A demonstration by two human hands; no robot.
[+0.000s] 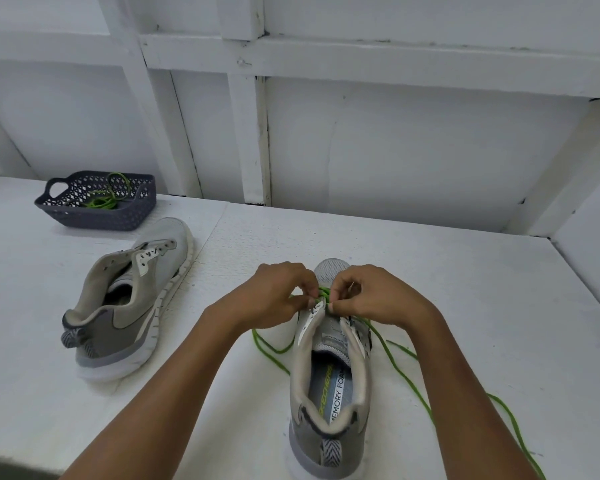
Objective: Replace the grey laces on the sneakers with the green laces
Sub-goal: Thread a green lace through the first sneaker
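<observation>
Low in the centre of the frame the sneaker (329, 403) stands on the worktop (465, 289), heel toward the camera and toe pointing up the frame, so its eyelet rows run away from the person. Both hands meet over the toe end of those rows. The left hand (281, 292) comes in from the left and the right hand (374, 296) from the right, about equally near. The curled fingers (310, 293) of each pinch the green lace (406, 375) at the lowest eyelets.

From there the lacing would have to work down the frame toward the heel, where the eyelets look bare. The lace's loose ends trail off both sides of the shoe, and the frame's lower right edge cuts off the longer one. Knuckles hide its tips and which eyelet it sits in.

At left a second sneaker (132, 306) lies unlaced. The basket (94, 220) at upper left holds a spare lace (104, 201), also green. No grey lace shows.
</observation>
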